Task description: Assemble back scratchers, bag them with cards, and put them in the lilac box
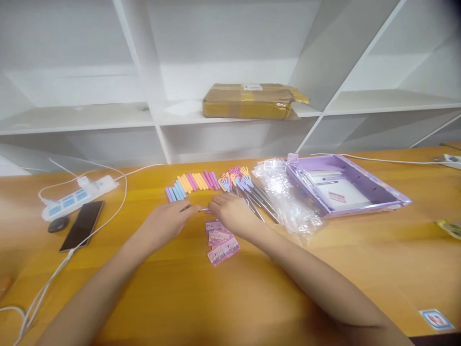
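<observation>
My left hand (171, 223) and my right hand (230, 211) meet near the middle of the table, both closed on a thin rod (204, 209) that shows between them, partly hidden by the fingers. Behind them lies a row of short coloured tubes (196, 181) in purple, blue, yellow and pink. Several metal rods with coloured hand-shaped heads (236, 178) lie beyond my right hand. Pink printed cards (223, 247) overlap just in front of my right hand.
Clear plastic bags (288, 197) lie beside an open purple box (389, 199) at the right. At the left are a power strip (81, 197), a phone (82, 226), a mouse (58, 224) and white cables. A cardboard package (248, 102) rests on the white shelf (90, 120).
</observation>
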`<state>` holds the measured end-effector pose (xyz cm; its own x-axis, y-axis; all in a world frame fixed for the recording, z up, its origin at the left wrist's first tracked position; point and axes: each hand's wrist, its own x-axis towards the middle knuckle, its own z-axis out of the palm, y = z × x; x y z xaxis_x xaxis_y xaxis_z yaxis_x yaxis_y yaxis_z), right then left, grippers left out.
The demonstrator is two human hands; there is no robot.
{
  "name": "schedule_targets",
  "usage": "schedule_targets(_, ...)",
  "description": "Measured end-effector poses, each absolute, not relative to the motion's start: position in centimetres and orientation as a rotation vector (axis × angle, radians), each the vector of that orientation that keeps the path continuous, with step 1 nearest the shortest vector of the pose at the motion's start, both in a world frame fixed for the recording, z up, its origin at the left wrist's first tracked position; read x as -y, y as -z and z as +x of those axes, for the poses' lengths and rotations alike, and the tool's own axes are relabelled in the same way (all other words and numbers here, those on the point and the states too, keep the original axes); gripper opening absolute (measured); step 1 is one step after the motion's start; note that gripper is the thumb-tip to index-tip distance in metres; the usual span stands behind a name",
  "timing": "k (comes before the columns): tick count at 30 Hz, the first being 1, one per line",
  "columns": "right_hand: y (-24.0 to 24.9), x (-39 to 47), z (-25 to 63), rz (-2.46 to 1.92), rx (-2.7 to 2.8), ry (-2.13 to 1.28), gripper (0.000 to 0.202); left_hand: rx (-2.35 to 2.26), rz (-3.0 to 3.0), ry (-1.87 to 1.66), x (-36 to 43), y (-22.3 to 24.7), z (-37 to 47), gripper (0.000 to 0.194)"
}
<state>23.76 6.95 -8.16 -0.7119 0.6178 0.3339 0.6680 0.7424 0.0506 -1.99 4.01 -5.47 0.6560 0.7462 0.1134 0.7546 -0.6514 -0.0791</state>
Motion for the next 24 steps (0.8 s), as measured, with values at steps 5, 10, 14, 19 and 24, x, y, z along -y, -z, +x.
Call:
schedule_targets(5,6.8,-7.5,24.3,-0.939,2.561,0.293,0.018,1.247,-2.744,0.168,-4.2,3.8,-3.0,0.059)
schedule_targets(10,6.2,-7.9,24.3,-0.856,2.501,0.361,0.015,1.239,-2.700,0.152,-3.9,3.1,-3.3,0.062)
schedule_targets(14,5.7,-8.5,25.2,-0.832,2.451,0.511,0.024,1.320,-2.609,0.268,-4.3,2.5,-4.4,0.050)
schedule_targets(19,4.3,-11.8,31.2,-1.190,2.284,0.714,0.036,1.593,-2.262,0.314,-5.5,-1.5,-10.5,0.037)
schedule_targets(24,3.7,-15.6,40.4,-1.606,1.960,0.708,0.042,1.803,-1.906,0.280,-6.2,-3.6,-17.7,0.044)
